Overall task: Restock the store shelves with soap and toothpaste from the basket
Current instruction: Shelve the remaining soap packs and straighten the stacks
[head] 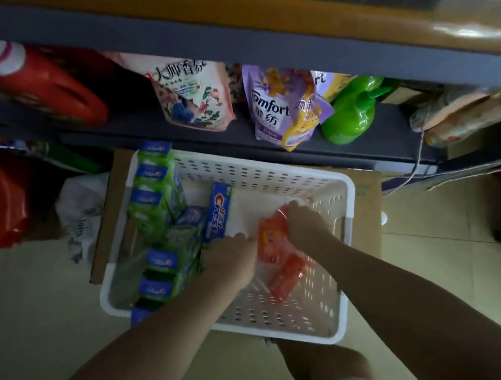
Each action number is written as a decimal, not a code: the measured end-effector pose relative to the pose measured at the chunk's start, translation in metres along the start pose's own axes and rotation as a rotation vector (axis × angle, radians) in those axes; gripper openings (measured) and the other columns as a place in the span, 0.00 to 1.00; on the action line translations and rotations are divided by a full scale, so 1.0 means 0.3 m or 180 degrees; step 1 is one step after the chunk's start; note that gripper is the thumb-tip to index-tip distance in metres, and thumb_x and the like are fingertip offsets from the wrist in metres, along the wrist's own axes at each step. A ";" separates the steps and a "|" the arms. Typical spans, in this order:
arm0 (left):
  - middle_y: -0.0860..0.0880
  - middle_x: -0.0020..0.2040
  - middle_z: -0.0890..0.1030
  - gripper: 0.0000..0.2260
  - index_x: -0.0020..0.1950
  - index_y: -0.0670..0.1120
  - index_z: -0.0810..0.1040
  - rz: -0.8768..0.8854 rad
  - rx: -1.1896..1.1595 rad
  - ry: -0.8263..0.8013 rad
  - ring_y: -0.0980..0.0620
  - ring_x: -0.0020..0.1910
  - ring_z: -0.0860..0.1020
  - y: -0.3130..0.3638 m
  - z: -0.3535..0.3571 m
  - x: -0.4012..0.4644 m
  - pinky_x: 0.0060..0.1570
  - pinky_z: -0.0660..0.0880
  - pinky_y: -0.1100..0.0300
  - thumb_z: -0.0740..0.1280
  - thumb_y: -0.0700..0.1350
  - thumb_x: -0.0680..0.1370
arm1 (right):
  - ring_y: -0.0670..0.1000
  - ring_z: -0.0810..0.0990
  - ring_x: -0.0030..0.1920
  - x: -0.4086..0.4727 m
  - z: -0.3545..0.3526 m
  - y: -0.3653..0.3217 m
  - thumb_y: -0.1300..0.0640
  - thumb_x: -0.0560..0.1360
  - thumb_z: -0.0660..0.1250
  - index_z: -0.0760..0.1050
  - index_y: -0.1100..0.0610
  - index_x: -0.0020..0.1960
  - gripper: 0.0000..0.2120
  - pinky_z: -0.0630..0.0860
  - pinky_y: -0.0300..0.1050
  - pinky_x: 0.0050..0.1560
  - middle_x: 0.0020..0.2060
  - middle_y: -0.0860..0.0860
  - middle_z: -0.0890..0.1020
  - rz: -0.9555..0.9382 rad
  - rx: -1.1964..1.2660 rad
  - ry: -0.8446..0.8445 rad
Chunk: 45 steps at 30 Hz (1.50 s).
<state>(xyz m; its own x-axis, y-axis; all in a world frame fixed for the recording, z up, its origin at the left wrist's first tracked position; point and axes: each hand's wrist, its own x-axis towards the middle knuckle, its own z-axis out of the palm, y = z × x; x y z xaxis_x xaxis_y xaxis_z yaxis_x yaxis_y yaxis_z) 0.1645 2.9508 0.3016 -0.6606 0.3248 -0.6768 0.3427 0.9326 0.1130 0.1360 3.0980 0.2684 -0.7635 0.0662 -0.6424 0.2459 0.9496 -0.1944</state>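
My only view is the head camera, looking steeply down from above. It sits close over the white perforated plastic basket (289,181) on the floor. The dark grey metal shelves (223,48) run across the top of my frame.
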 end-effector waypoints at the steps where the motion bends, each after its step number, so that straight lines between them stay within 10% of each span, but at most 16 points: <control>1: 0.43 0.53 0.77 0.11 0.59 0.42 0.70 -0.0074 -0.0174 -0.0068 0.43 0.50 0.78 0.010 0.024 0.017 0.43 0.74 0.52 0.61 0.43 0.78 | 0.60 0.79 0.52 -0.005 -0.041 -0.002 0.58 0.77 0.59 0.68 0.58 0.54 0.07 0.69 0.48 0.43 0.50 0.56 0.79 -0.0105 0.0024 0.0206; 8: 0.49 0.42 0.82 0.18 0.49 0.44 0.75 -0.0815 -0.2485 0.0235 0.50 0.41 0.80 0.076 0.123 0.139 0.47 0.77 0.53 0.66 0.58 0.73 | 0.54 0.77 0.46 -0.081 -0.307 0.043 0.50 0.68 0.69 0.73 0.55 0.53 0.16 0.70 0.33 0.38 0.43 0.52 0.80 -0.0293 0.0111 0.0220; 14: 0.40 0.54 0.78 0.28 0.59 0.38 0.71 -0.2132 -0.3557 0.0534 0.42 0.51 0.79 0.096 0.123 0.246 0.51 0.77 0.48 0.72 0.56 0.69 | 0.57 0.78 0.38 -0.161 -0.420 0.086 0.63 0.70 0.64 0.73 0.59 0.54 0.12 0.77 0.47 0.41 0.44 0.60 0.77 -0.0079 0.3052 -0.0638; 20: 0.42 0.54 0.77 0.24 0.63 0.39 0.67 -0.1687 -0.3286 0.0668 0.50 0.41 0.75 0.091 0.055 0.261 0.40 0.75 0.59 0.71 0.44 0.71 | 0.55 0.79 0.35 -0.196 -0.456 0.094 0.65 0.65 0.62 0.70 0.64 0.62 0.24 0.78 0.49 0.40 0.41 0.59 0.78 -0.0184 0.4030 -0.0843; 24: 0.41 0.54 0.78 0.21 0.62 0.43 0.68 -0.0657 -0.2911 0.1139 0.42 0.50 0.78 0.031 -0.106 0.135 0.48 0.77 0.48 0.69 0.48 0.73 | 0.56 0.77 0.44 -0.267 -0.532 0.037 0.58 0.69 0.67 0.73 0.54 0.59 0.18 0.72 0.53 0.50 0.49 0.55 0.79 -0.0385 0.4248 -0.0498; 32: 0.46 0.57 0.78 0.26 0.62 0.49 0.72 0.0581 -0.1761 0.1982 0.46 0.51 0.77 -0.251 -0.682 -0.259 0.42 0.66 0.62 0.74 0.52 0.67 | 0.36 0.78 0.33 -0.360 -0.842 -0.204 0.72 0.72 0.64 0.67 0.51 0.47 0.17 0.77 0.33 0.35 0.37 0.46 0.78 -0.1317 0.3603 0.1131; 38: 0.48 0.64 0.74 0.27 0.65 0.50 0.70 0.0884 -0.0856 0.2387 0.43 0.57 0.75 -0.378 -0.925 -0.366 0.47 0.73 0.52 0.73 0.53 0.69 | 0.52 0.77 0.48 -0.221 -0.974 -0.335 0.64 0.66 0.71 0.66 0.48 0.51 0.21 0.77 0.54 0.52 0.48 0.52 0.77 -0.1201 0.2945 0.2167; 45: 0.45 0.62 0.76 0.24 0.65 0.48 0.72 0.1139 -0.0654 0.2952 0.43 0.59 0.74 -0.405 -0.996 -0.269 0.51 0.74 0.49 0.72 0.49 0.70 | 0.58 0.70 0.51 -0.055 -0.949 -0.321 0.57 0.66 0.73 0.67 0.58 0.54 0.21 0.68 0.45 0.46 0.47 0.55 0.73 -0.0972 0.0939 0.2427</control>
<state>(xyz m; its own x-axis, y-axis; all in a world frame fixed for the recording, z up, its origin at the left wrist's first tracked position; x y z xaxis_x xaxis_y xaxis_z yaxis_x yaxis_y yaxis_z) -0.0234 2.8584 0.5597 -0.8296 0.5028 0.2427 0.5582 0.7374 0.3804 -0.0452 3.0926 0.5086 -0.9868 0.1089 0.1201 0.0292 0.8481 -0.5290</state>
